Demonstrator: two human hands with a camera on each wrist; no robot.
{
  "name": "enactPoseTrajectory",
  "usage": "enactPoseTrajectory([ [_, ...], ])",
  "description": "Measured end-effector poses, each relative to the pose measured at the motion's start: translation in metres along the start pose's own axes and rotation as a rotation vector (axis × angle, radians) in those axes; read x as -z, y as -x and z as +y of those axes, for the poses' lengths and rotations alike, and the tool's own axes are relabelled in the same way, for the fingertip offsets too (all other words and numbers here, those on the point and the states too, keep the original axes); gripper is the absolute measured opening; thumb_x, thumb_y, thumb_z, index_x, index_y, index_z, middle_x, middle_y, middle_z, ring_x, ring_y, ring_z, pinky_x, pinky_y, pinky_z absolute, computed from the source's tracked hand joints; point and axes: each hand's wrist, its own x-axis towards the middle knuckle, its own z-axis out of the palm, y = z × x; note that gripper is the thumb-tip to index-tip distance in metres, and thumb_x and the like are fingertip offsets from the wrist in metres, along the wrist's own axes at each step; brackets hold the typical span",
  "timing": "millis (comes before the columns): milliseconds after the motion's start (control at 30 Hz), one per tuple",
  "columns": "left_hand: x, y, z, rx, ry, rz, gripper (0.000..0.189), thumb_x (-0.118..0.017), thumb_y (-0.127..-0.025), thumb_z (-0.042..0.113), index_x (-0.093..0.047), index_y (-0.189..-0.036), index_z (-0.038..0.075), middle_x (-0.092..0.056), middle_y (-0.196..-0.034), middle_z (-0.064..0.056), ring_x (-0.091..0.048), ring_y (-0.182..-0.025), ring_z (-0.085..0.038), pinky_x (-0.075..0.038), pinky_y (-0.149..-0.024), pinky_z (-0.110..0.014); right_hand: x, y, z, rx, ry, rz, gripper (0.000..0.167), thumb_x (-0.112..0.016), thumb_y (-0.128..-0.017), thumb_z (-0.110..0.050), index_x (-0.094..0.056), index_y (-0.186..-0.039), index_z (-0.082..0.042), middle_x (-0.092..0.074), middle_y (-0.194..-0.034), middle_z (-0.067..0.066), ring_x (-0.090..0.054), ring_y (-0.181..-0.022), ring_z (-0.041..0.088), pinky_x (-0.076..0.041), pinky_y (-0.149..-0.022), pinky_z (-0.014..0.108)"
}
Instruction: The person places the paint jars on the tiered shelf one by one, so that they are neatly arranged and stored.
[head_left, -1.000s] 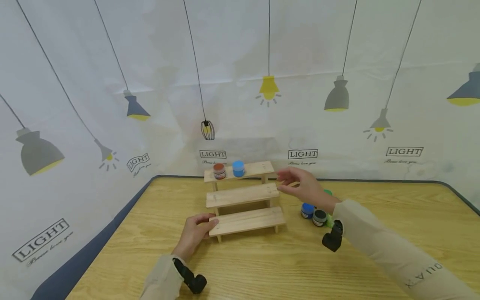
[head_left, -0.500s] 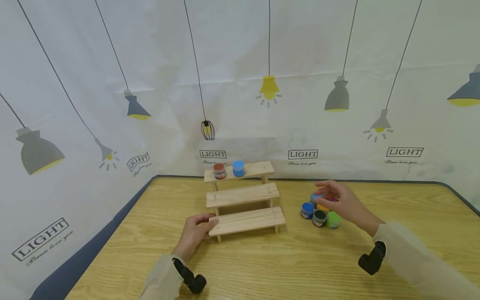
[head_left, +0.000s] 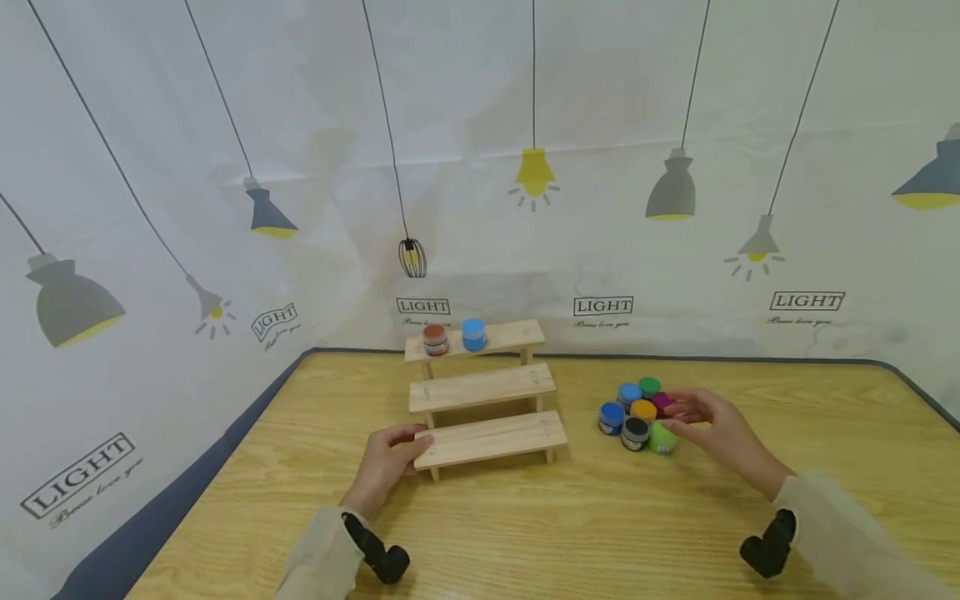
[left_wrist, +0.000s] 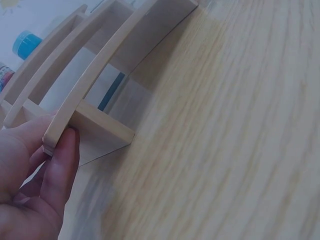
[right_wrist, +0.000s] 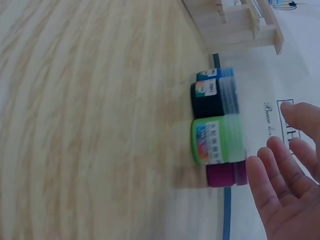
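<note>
A three-tier wooden display stand (head_left: pixel 491 439) stands on the table, and my left hand (head_left: pixel 386 467) pinches the left end of its lowest step, thumb on one face and fingers on the other in the left wrist view. On the top step sit a reddish-brown paint jar (head_left: pixel 435 342) and a light blue paint jar (head_left: pixel 473 336). My right hand (head_left: pixel 716 429) is beside the right edge of a jar cluster, fingers spread and bent around nothing. Nearest its fingertips are a purple jar (head_left: pixel 663 405) and a lime green jar (right_wrist: pixel 217 140).
The cluster also has a black jar (head_left: pixel 635 434), a dark blue jar (head_left: pixel 611 418), an orange jar (head_left: pixel 643 410), another light blue jar (head_left: pixel 630 395) and a green jar (head_left: pixel 649 387). Behind the wooden table (head_left: pixel 525 533) hangs a lamp-printed cloth (head_left: pixel 600 225).
My right hand has moved from beside the stand's upper steps rightward to the jars, then lowered to their right side. My left hand keeps its grip on the stand.
</note>
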Motion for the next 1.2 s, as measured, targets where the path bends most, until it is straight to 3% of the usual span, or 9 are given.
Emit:
enactPoseTrajectory([
  [333, 0.000, 0.000, 0.000, 0.024, -0.011, -0.001, 0.033, -0.066, -0.080, 0.018, -0.062, -0.107, -0.001, -0.058, -0.097, -0.011, -0.055, -0.069, -0.011, -0.045, -0.055, -0.025, -0.006, 0.002, 0.019, -0.076, -0.033, -0.037, 0.049, -0.063, -0.083, -0.023, -0.045, -0.118, 0.007, -0.052, -0.109, 0.025, -0.053, -0.093, 0.033, -0.048, -0.069, 0.031],
  [533, 0.000, 0.000, 0.001, 0.033, -0.012, -0.001, 0.032, -0.065, -0.081, 0.017, -0.063, -0.107, -0.001, -0.057, -0.097, -0.011, -0.054, -0.069, -0.011, -0.044, -0.055, -0.025, -0.011, 0.000, 0.026, -0.081, -0.001, -0.087, 0.051, -0.066, -0.080, -0.025, -0.048, -0.115, 0.007, -0.052, -0.110, 0.023, -0.053, -0.095, 0.033, -0.045, -0.078, 0.039],
  [767, 0.001, -0.001, 0.003, 0.027, -0.004, 0.000, 0.030, -0.066, -0.080, 0.016, -0.064, -0.104, -0.001, -0.058, -0.097, -0.011, -0.052, -0.064, -0.010, -0.043, -0.053, -0.024, -0.012, 0.000, 0.024, -0.075, 0.010, -0.132, 0.047, -0.067, -0.079, -0.021, -0.049, -0.111, 0.007, -0.055, -0.103, 0.017, -0.054, -0.091, 0.027, -0.046, -0.076, 0.035],
  [1200, 0.001, 0.001, 0.002, 0.011, -0.011, -0.001, 0.028, -0.065, -0.081, 0.014, -0.064, -0.104, -0.001, -0.057, -0.099, -0.011, -0.049, -0.061, -0.010, -0.043, -0.051, -0.023, -0.012, -0.001, 0.030, -0.065, -0.007, -0.167, 0.044, -0.069, -0.078, -0.019, -0.051, -0.109, 0.007, -0.054, -0.104, 0.017, -0.054, -0.092, 0.028, -0.046, -0.075, 0.034],
])
